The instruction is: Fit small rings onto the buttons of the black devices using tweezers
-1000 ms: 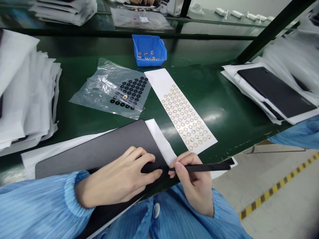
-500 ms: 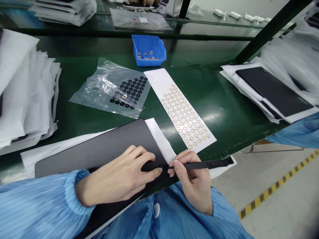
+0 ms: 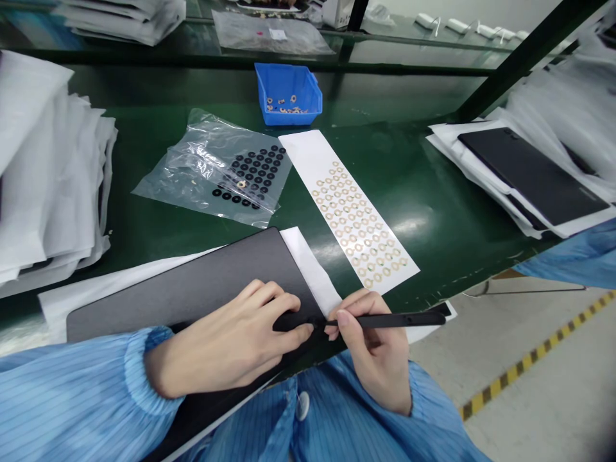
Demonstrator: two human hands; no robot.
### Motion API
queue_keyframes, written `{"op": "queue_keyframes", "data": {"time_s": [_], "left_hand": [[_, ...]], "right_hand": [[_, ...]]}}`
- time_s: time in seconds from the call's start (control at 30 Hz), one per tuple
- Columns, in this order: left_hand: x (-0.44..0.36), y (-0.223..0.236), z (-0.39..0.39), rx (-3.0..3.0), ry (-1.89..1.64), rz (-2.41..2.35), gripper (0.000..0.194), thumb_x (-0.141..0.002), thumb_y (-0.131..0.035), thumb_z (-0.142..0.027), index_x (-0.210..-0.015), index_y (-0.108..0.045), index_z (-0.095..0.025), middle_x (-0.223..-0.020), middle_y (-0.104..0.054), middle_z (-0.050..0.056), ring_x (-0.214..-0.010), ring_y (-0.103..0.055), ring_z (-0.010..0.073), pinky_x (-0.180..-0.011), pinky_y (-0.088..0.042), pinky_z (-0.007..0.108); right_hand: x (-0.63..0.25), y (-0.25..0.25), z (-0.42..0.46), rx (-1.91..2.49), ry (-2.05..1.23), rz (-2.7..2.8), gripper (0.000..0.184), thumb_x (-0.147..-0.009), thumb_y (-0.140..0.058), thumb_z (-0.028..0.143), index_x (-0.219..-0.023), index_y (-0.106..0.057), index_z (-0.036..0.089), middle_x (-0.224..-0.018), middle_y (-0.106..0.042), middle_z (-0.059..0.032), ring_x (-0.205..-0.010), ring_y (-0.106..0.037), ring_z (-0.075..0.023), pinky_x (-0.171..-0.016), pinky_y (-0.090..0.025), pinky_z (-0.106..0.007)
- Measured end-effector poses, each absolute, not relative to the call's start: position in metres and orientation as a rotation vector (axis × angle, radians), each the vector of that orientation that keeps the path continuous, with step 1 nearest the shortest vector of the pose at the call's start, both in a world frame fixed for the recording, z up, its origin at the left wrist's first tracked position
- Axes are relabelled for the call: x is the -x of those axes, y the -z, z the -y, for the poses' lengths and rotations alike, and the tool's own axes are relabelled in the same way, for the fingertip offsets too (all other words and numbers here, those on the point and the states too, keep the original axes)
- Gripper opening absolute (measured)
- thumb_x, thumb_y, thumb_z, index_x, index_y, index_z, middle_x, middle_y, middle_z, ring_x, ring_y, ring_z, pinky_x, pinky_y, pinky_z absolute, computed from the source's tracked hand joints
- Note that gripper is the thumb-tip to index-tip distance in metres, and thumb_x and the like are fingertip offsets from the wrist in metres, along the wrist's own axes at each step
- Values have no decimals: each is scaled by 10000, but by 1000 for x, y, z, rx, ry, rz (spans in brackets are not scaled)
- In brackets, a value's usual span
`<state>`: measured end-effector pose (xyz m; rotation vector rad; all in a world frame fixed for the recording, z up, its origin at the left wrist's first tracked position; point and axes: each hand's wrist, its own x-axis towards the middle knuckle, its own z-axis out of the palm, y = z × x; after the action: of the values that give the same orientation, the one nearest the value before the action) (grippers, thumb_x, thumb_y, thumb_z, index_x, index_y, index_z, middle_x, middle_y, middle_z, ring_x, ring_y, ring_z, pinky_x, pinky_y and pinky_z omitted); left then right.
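Observation:
A dark flat tablet-like panel (image 3: 192, 282) lies slanted on a white sheet (image 3: 308, 260) at the table's front edge. My left hand (image 3: 235, 340) rests across it, fingers bent and apart, with a fingertip touching the panel by a small round black part (image 3: 315, 322) at its right corner. Between thumb and fingers my right hand (image 3: 373, 346) holds black tweezers (image 3: 399, 320), their narrow tip pointing left at that round part. Whatever lies at the tip is too small to make out.
Beyond the panel are a clear bag (image 3: 192, 163) with black rings, a white sheet of pale rings (image 3: 308, 144) and a blue bin (image 3: 291, 119) of small parts. Wrapped stacks stand left (image 3: 58, 173) and right, the right one topped by a dark panel (image 3: 534, 173).
The tweezers' rear end has dipped slightly and swung a little to the left. My left hand stays at the same spot on the panel.

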<state>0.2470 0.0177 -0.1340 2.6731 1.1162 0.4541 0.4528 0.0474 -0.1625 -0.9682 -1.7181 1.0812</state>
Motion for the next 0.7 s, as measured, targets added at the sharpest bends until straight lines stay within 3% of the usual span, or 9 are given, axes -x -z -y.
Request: {"op": "queue_keyframes", "data": {"time_s": [0.4,0.7], "left_hand": [[-247,135,-18,-2677,-481,-1118,257,-903,-483,-128,-1142,-564,-175,-988,-546,91,-851,-461,226,-699,-398,341],[-247,136,-18,-2675,-484,-1106,247,-908,-462,-118,-1124,-574,-162,-992,-550,99,-850,-460,229,-698,-394,339]], "right_hand": [[-464,167,-42,851,-1154,1715,141,-853,-514,83,-897,-557,210,-812,-564,-28,-715,-608,-149,-597,-524,-274],[-460,166,-44,914,-1124,1764,130,-842,-536,80,-828,-542,209,-776,-577,-8,-661,-606,-123,-579,-517,-247]]}}
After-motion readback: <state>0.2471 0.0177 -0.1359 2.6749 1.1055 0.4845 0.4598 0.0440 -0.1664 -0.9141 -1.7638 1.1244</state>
